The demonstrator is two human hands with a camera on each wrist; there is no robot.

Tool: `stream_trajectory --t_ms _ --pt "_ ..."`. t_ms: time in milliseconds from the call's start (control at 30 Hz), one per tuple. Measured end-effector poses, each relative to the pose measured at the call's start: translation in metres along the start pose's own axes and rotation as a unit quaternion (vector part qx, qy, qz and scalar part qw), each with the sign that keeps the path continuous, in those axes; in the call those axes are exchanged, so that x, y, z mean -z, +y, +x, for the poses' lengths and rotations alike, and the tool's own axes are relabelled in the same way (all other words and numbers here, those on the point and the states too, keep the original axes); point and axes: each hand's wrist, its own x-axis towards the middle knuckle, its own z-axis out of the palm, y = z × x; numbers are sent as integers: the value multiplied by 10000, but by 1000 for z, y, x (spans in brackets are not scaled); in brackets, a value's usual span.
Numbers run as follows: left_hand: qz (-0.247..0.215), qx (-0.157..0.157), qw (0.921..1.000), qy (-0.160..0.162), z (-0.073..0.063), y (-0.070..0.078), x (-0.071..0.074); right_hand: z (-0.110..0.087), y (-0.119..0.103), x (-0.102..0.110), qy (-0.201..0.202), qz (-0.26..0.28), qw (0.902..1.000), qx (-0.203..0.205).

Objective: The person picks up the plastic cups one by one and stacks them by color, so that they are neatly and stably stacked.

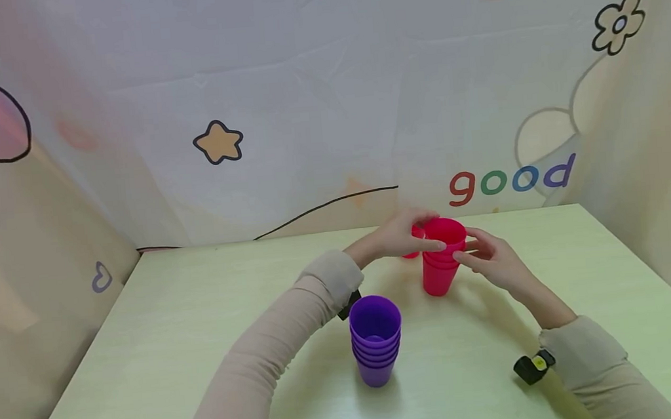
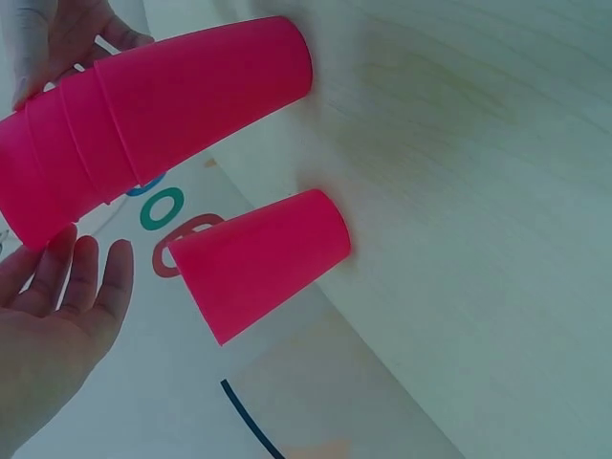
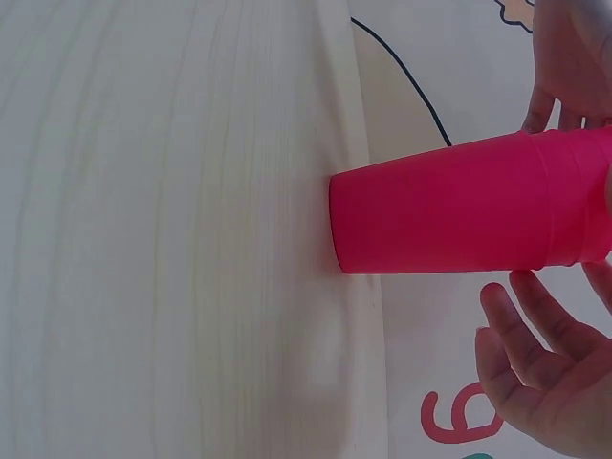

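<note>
A stack of red cups [image 1: 439, 275] stands upright on the table right of centre, several rims showing in the left wrist view. At its left, my left hand [image 1: 399, 236] grips the top red cup [image 1: 454, 226] near the rim, thumb in front and fingers behind; its lower fingers fan loosely in the left wrist view. My right hand [image 1: 496, 262] holds the stack from the right, with thumb and fingertips at the upper cups. A single red cup [image 2: 263, 263] stands upright behind my left hand, partly hidden in the head view.
A stack of purple cups [image 1: 376, 348] stands nearer me on the pale table [image 1: 202, 325], beside my left forearm. A printed cloth backdrop [image 1: 305, 120] rises along the table's back edge and at both sides.
</note>
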Motion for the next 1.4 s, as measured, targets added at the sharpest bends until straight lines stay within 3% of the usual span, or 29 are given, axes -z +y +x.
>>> stream_trajectory --t_ms 300,467,767,967,1100,1400 --pt "-47 96 9999 -83 -4 -5 0 -1 0 -1 -19 -26 10000 42" --pt "-64 -57 9999 -57 -2 -6 1 -4 1 3 80 -130 9999 -25" --pt "67 58 9977 677 -6 -23 13 -2 2 2 82 -230 9997 27" --pt "286 477 9928 1064 -5 -36 13 -7 3 3 127 -218 9997 43" --pt "526 688 9912 1002 -4 -44 13 -7 3 2 110 -189 9998 -3" --pt "471 730 9927 837 1 -66 19 -1 -1 -5 61 -174 9998 81"
